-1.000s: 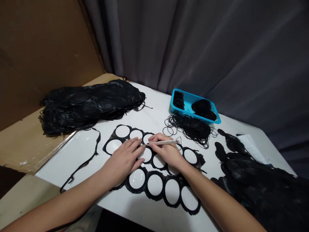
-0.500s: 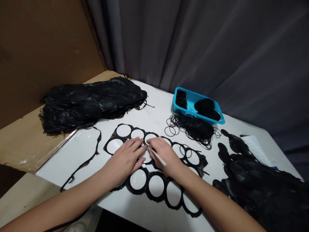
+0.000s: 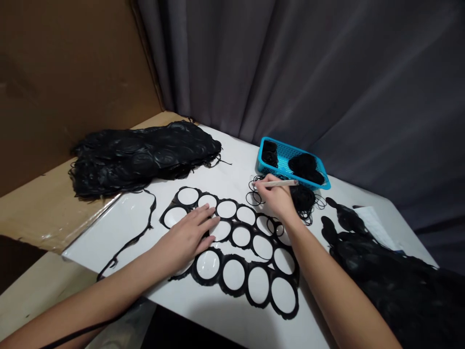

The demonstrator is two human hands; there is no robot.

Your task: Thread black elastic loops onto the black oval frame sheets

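Note:
On the white table lies a flat black rubber sheet (image 3: 221, 252) full of round holes. My left hand (image 3: 192, 230) rests flat on its left part with the fingers stretched out, covering some of the holes. Farther back, my right hand (image 3: 276, 196) grips a thin pale pen-like stick (image 3: 278, 183) and hovers at a loose heap of thin black rubber rings (image 3: 303, 198), partly hiding it. Whether a ring is also between the fingers cannot be made out. Two loose rings (image 3: 275, 226) overlap the sheet's right side.
A blue plastic basket (image 3: 321, 183) with black rings stands behind the heap. At the back left lies a thick stack of black rubber sheets (image 3: 145, 157). More black pieces (image 3: 385, 271) and a white paper (image 3: 376, 227) lie on the right. A black strip (image 3: 134, 237) curls at left.
My right hand has moved from the sheet, beside my left hand, back and right to the ring heap, still holding the stick. My left hand has stayed on the sheet.

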